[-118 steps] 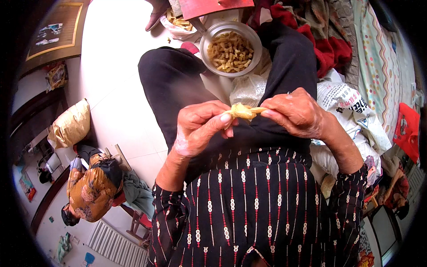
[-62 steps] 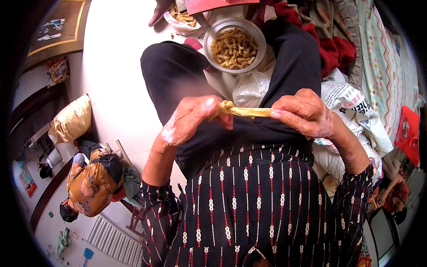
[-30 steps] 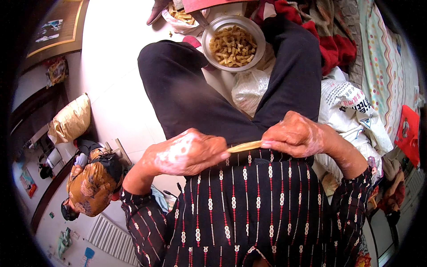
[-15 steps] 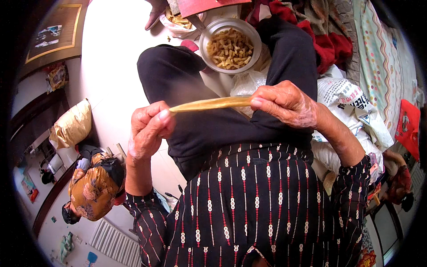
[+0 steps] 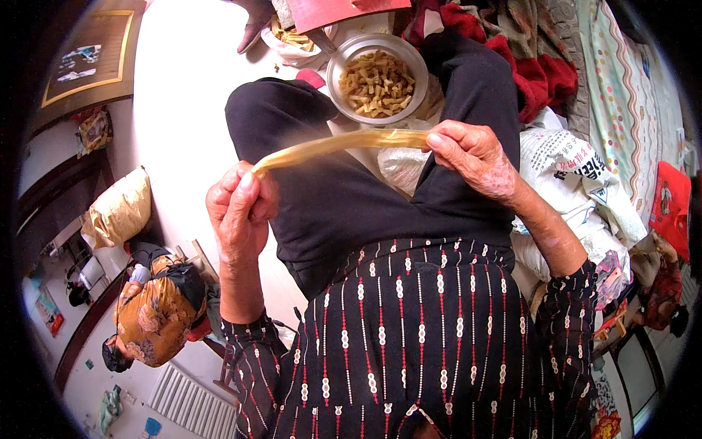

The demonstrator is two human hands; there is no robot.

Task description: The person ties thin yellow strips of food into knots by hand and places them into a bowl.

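- Plainly, we have one long yellow strip (image 5: 329, 148) stretched between our two hands, raised over our lap and bowed in a shallow arch.
- Our left hand (image 5: 243, 201) pinches the strip's left end, the thumb pressed along it and the fingers curled in.
- Our right hand (image 5: 468, 155) grips the opposite end between thumb and curled fingers, a little higher in the view than the left, so the strip slopes down toward our left side.
- Between the hands the strip touches nothing that we can make out; its middle passes in front of our black trousers (image 5: 351, 208).
- Beyond the strip, between our knees, we see a round silver bowl (image 5: 333, 86) holding a heap of short yellowish-brown pieces (image 5: 376, 83).
- Just past the bowl stands a red-topped table (image 5: 347, 10), and near it, on the pale floor (image 5: 186, 95), a white plastic bag (image 5: 298, 55) with more yellowish strips (image 5: 291, 35) inside.
- A crumpled clear plastic bag (image 5: 404, 170) lies between our thighs, partly hidden.
- To our right we have a white printed sack (image 5: 585, 164) beside our leg, and dark red cloth (image 5: 541, 84) farther up.
- Well off to our left, a person in an orange floral top (image 5: 157, 314) sits with their back toward us.
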